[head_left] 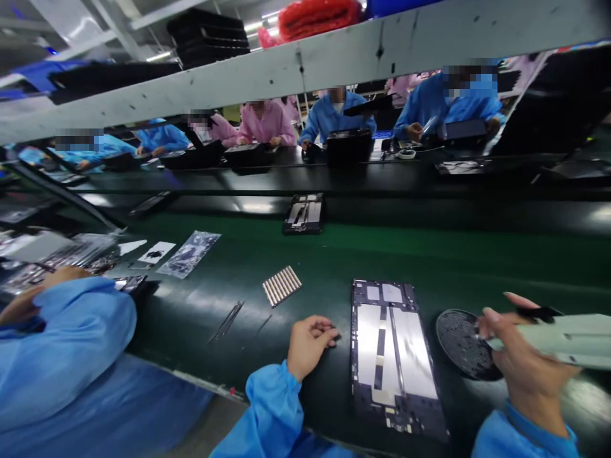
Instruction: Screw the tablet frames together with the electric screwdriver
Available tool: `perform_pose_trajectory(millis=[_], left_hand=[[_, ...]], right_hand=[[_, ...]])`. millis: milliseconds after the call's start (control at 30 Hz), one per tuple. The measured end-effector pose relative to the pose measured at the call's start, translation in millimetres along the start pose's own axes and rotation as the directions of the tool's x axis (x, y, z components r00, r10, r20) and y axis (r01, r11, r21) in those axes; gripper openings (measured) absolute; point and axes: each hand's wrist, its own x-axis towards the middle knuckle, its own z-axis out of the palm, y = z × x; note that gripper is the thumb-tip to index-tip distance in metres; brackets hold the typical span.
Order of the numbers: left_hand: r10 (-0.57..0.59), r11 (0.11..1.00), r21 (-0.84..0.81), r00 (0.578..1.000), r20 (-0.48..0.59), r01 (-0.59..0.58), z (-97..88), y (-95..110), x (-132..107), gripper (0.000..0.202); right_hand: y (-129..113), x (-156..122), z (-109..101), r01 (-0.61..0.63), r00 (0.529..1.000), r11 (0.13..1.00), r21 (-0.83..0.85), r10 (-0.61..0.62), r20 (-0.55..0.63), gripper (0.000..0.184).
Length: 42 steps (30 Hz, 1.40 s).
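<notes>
My right hand [529, 369] is wrapped round a pale green electric screwdriver [568, 340], its tip end over a round dark dish of small screws [461, 337]. To the left of that dish lies an opened tablet [394, 356], with silvery battery panels, a dark strip and circuit parts showing. My left hand [310, 346] is by the tablet's left edge, apart from it. Its thumb and fingers are pinched together, with something small and dark at the tips that I cannot make out.
A ribbed block of metallic strips [282, 286] and some thin dark strips [228, 321] lie left of centre. Another opened tablet [304, 214] rests on the green belt [382, 235]. A co-worker's blue sleeve [81, 324] is at left. A shelf beam [238, 76] crosses above.
</notes>
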Motion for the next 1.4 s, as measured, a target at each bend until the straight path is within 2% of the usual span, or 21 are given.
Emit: perform_pose_trajectory(millis=[67,133,200,367,500,633,800,933,1033,1133,1233,1400], left_hand=[[-0.051,0.999,0.011,0.993,0.102,0.05,6.3,7,7,0.032],[-0.045,0.997,0.067,0.974,0.22,0.031,14.8,13,13,0.028],[-0.03,0.993,0.114,0.959,0.281,-0.002,23.0,19,20,0.021],[0.08,0.965,0.224,0.965,0.249,-0.138,33.0,25,33,0.01],[0.142,0.931,0.295,0.958,0.25,-0.215,33.7,31,38,0.009],[0.143,0.914,0.323,0.941,0.307,-0.244,33.1,40,43,0.008],[0.127,0.917,0.31,0.921,0.367,-0.25,31.4,47,46,0.005],[0.095,0.937,0.281,0.926,0.365,-0.207,31.1,44,50,0.002],[0.026,0.962,0.247,0.94,0.341,-0.117,32.2,36,56,0.017],[-0.067,0.98,0.2,0.941,0.333,-0.001,34.2,27,63,0.029],[-0.132,0.986,0.141,0.926,0.354,0.086,35.8,25,65,0.025],[-0.148,0.989,0.055,0.917,0.37,0.138,36.0,26,64,0.023]], right_hand=[[-12,-10,5,-0.023,0.998,0.999,0.038,0.021,0.06,0.042],[-20,-21,12,-0.047,0.988,0.997,0.063,0.038,0.148,0.044],[-24,-31,21,-0.077,0.969,0.993,0.086,0.054,0.242,0.045],[-29,-48,47,-0.093,0.913,0.98,0.174,0.015,0.407,0.04],[-32,-57,69,-0.065,0.857,0.986,0.155,-0.024,0.515,0.026],[-30,-65,96,-0.085,0.794,0.978,0.189,-0.048,0.605,0.018],[-24,-72,127,-0.127,0.765,0.97,0.209,-0.038,0.643,0.021],[-18,-73,137,-0.146,0.77,0.971,0.188,-0.008,0.638,0.033],[-14,-73,139,-0.17,0.774,0.97,0.175,0.022,0.632,0.038],[-10,-74,141,-0.178,0.766,0.969,0.172,0.027,0.642,0.037],[-8,-75,143,-0.18,0.75,0.969,0.167,0.026,0.661,0.035],[-8,-77,145,-0.163,0.741,0.974,0.156,0.016,0.671,0.03]])
